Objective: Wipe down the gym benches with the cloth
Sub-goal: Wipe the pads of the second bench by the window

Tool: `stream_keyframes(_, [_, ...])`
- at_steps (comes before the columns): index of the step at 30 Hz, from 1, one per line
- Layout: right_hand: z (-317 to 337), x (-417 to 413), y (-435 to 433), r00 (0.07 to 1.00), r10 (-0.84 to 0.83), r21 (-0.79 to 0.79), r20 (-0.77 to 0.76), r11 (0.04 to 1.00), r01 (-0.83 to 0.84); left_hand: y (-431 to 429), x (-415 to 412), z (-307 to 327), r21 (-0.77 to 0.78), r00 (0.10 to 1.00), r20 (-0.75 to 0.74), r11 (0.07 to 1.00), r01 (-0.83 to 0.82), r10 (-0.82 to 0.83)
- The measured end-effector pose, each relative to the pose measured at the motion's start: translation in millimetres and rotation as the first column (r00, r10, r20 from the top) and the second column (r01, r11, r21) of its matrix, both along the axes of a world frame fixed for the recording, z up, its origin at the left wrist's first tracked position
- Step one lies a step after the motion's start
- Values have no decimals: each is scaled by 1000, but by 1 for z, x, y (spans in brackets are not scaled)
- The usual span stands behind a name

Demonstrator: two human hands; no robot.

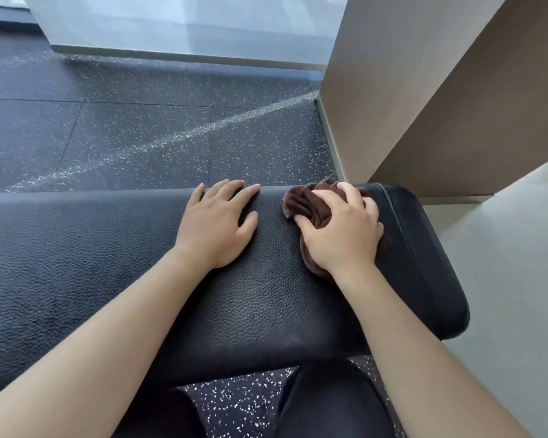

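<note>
A black padded gym bench point(86, 257) with a pebbled leather surface runs across the view from left to right. Its rounded right end lies near a pillar. My right hand point(340, 230) presses a bunched dark brown cloth point(307, 202) onto the bench top near that right end, fingers curled over the cloth. Part of the cloth is hidden under the palm. My left hand point(215, 222) rests flat on the bench just left of the cloth, fingers spread toward the far edge, holding nothing.
Black rubber floor tiles point(133, 128) with white specks lie beyond the bench. A beige pillar point(424, 90) stands right behind the bench's right end. A glass wall point(187, 23) runs along the back. My dark-clad knees point(332, 403) are below the bench's near edge.
</note>
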State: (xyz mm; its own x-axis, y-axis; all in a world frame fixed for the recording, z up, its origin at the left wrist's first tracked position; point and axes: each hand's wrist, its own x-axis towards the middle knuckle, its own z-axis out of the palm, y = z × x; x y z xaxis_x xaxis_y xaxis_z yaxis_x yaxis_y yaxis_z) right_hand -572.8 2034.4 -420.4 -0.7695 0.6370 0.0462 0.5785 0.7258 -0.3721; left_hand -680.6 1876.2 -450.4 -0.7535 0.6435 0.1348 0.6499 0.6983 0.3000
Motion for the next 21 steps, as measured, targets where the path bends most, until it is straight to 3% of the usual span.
stream_keyframes(5, [4, 23, -19, 994, 4, 4, -114, 1000, -4, -4, 1, 5, -20, 999, 47, 1000, 18, -17])
stream_keyframes(10, [7, 17, -23, 999, -22, -19, -27, 1000, 22, -5, 3, 10, -39, 996, 83, 999, 29, -26])
stream_keyframes(21, [11, -14, 12, 987, -161, -49, -8, 986, 160, 3, -30, 26, -162, 977, 202, 982, 100, -67])
